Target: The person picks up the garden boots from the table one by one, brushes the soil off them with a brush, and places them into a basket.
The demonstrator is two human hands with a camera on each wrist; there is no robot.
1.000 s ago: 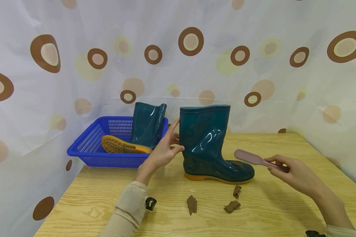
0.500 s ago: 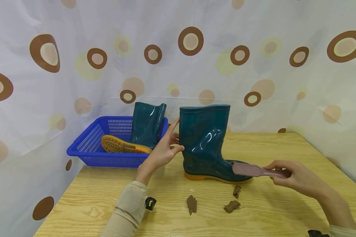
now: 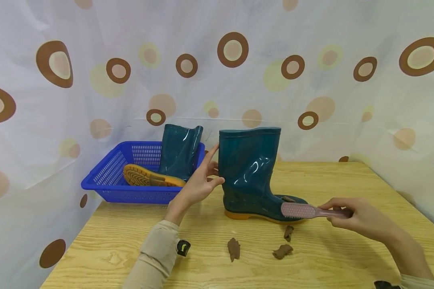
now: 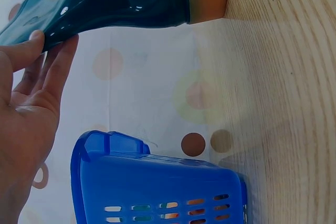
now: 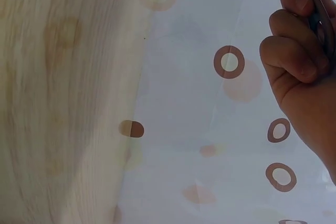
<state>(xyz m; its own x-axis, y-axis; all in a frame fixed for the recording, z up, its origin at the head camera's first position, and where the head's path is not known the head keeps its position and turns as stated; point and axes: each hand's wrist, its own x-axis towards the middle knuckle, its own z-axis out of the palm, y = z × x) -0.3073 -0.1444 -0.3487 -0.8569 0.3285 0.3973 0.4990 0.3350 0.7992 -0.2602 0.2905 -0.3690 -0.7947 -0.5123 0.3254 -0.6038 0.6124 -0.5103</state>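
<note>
A dark green rubber boot (image 3: 247,168) with an orange sole stands upright on the table, toe to the right. My left hand (image 3: 199,182) touches the back of its shaft with thumb and fingertips, the fingers fairly straight. In the left wrist view, the left hand (image 4: 31,103) meets the shiny shaft (image 4: 121,3). My right hand (image 3: 361,218) grips the handle of a pink brush (image 3: 298,210), whose head overlaps the near side of the boot's toe. A brown clay-like lump (image 3: 287,198) lies on top of the toe. In the right wrist view, curled fingers (image 5: 294,51) wrap the handle.
A blue plastic basket (image 3: 137,195) at the left holds another green boot (image 3: 179,150) and a yellow-soled boot part (image 3: 148,176). Several brown lumps (image 3: 234,249) lie on the wooden table (image 3: 202,265) before the boot. A patterned curtain (image 3: 202,92) hangs behind.
The brush has come down from above the toe to its near side, and its head has tilted to show its dotted back. The left hand and boot have stayed put.
</note>
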